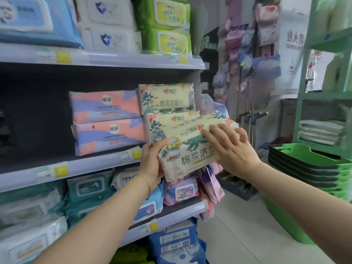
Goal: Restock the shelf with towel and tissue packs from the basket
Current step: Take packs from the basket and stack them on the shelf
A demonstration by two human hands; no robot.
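Towel pack, cream with green leaf print and a yellow label, is held in the air between both hands at the right end of the middle shelf, just in front of its edge. It lies lengthwise, tilted, with the yellow label face turned up and its print upside down to the camera. The left hand grips the pack's left end, thumb on top and fingers curled beneath. The right hand holds the right end, fingers spread across the label face and thumb against the side below. Right behind it, two matching packs sit stacked on the shelf, and the held pack overlaps the lower one in this view. To their left stand two pink and blue packs, one on the other; further left the shelf is dark. Wet-wipe packs fill the shelf above, and more crowd the one below. A stack of green baskets stands on the floor to the right, near the right forearm
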